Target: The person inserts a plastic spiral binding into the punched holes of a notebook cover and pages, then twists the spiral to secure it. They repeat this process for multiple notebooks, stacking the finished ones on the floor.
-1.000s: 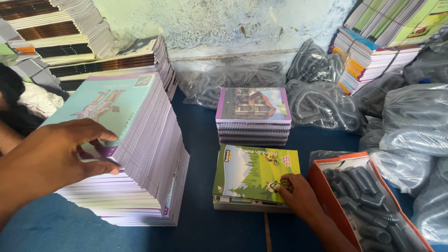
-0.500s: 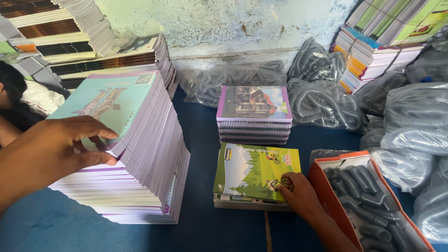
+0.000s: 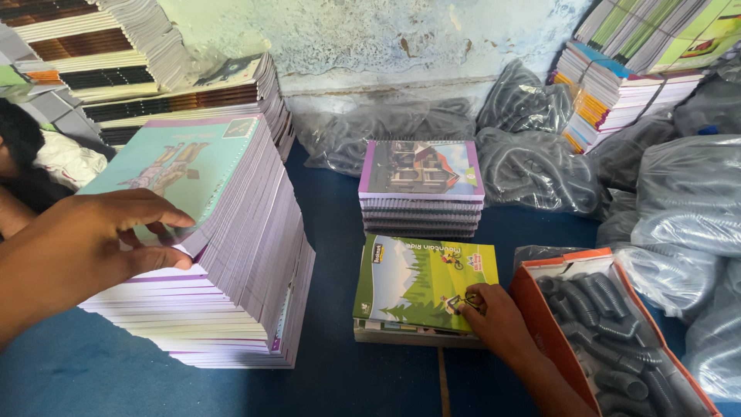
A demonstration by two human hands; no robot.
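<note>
While the left hand [image 3: 77, 247] pinches the top books of the tall stack [image 3: 224, 255] at their near corner, the right hand [image 3: 494, 320] rests on the green book [image 3: 417, 282], grip pressed around a small dark clip [image 3: 457, 303]; orange box [image 3: 540, 305] just beside.

Left hand [image 3: 77, 247] lifts notebooks [image 3: 208, 232]; right hand [image 3: 494, 316] presses green notebook [image 3: 417, 282].

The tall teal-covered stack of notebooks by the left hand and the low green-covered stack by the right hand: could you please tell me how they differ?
The tall teal-covered stack of notebooks rises far higher than the low green-covered stack. The tall stack leans and fans out; the low one lies flat. The left hand lifts the tall stack's top covers with its fingers; the right hand rests on the low stack's corner. Both sit on the blue surface.
</note>
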